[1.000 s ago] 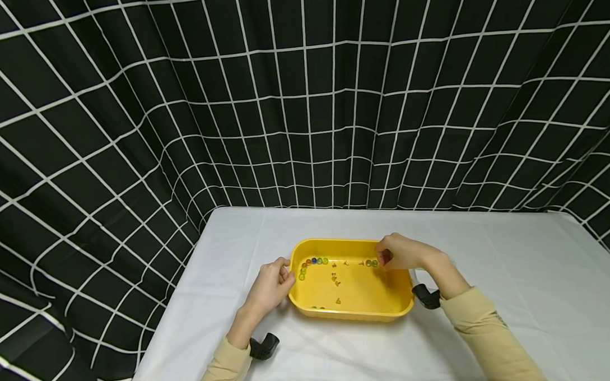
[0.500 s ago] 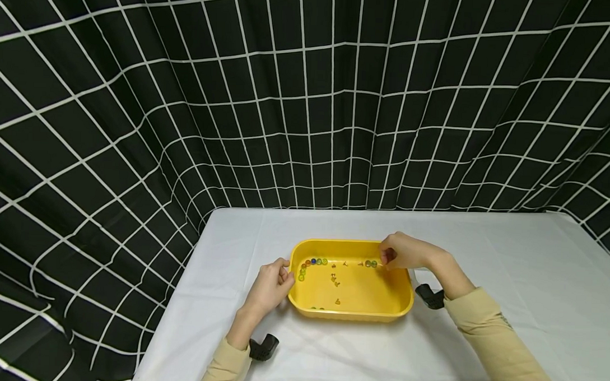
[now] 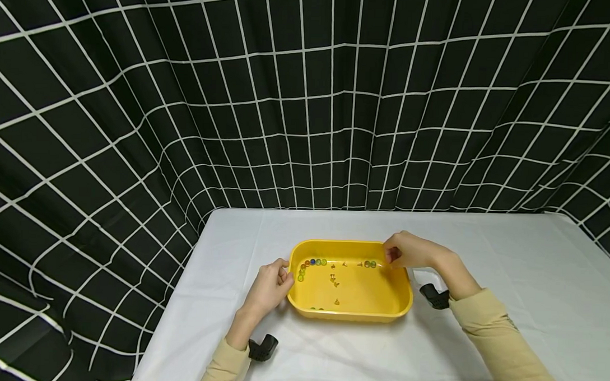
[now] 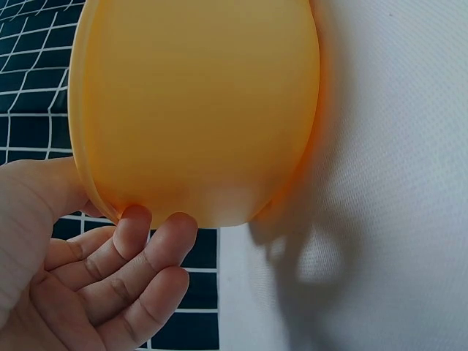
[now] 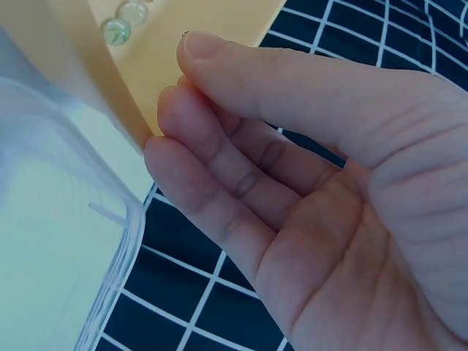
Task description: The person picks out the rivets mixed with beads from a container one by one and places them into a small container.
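Note:
In the head view, a yellow plastic tub [image 3: 351,316] stands on the white-covered table. My left hand [image 3: 269,286] grips its left end, thumb at the rim and fingertips against the outside wall. Over the far right corner is my right hand [image 3: 407,251], its thumb and fingertips drawn together. At that thumb's tip a tiny dark point shows in the right wrist view; the rest of the pinched piece is hidden. Glass marbles [image 3: 312,262] line the tub's far left corner, and two greenish marbles [image 3: 370,264] sit near my right hand. Several small gold tacks [image 3: 336,284] lie scattered on the floor.
A clear plastic container [image 5: 51,219] stands right of the tub, partly under my right wrist. Each wrist carries a black camera [image 3: 264,348]. A black curtain [image 3: 337,130] with a white grid rises behind the white tablecloth [image 3: 509,265].
My right hand has shifted slightly right, away from the two greenish marbles and towards the tub's right end. The left hand keeps its grip on the tub.

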Tool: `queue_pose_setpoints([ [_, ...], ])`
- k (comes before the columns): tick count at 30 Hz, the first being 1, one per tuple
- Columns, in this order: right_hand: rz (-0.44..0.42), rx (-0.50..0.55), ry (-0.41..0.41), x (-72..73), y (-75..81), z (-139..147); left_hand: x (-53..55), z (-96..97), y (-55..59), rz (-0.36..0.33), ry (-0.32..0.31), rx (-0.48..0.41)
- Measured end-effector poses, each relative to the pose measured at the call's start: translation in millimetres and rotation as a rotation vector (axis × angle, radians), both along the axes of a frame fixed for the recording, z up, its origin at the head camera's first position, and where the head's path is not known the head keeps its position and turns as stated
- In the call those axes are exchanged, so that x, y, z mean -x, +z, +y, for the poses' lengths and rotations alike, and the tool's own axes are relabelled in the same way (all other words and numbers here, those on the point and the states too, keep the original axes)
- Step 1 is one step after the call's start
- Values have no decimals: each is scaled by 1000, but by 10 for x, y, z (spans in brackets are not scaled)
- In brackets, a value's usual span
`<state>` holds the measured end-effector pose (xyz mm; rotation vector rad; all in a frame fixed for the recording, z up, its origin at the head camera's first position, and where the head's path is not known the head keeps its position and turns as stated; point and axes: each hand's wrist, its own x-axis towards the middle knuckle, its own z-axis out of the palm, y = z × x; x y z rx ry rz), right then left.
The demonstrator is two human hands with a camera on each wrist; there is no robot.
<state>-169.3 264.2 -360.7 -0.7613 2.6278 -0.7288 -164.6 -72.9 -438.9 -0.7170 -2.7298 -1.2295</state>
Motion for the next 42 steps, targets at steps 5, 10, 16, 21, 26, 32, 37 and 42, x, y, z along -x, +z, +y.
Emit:
queue_pose_setpoints([
  [5, 7, 3, 2, -7, 8, 28, -1, -1, 0, 3, 6, -1],
  [10, 19, 2, 6, -21, 17, 59, -1, 0, 0, 14, 1, -7],
  [16, 35, 18, 6, -44, 27, 118, 3, 2, -3, 22, 1, -4],
  [21, 26, 34, -4, -47, 16, 162, 5, 5, -2, 26, 4, -3],
  [26, 23, 41, -7, -52, 5, 196, 0, 5, -1, 23, 2, -6],
  [32, 32, 54, 0, -74, 15, 225, -10, 3, 8, 6, 8, -5],
  [37, 32, 67, -2, -91, 28, 236, -8, 5, 2, 4, 8, -1],
  [42, 27, 79, -4, -97, 21, 257, -3, 3, -1, 17, 2, -8],
])
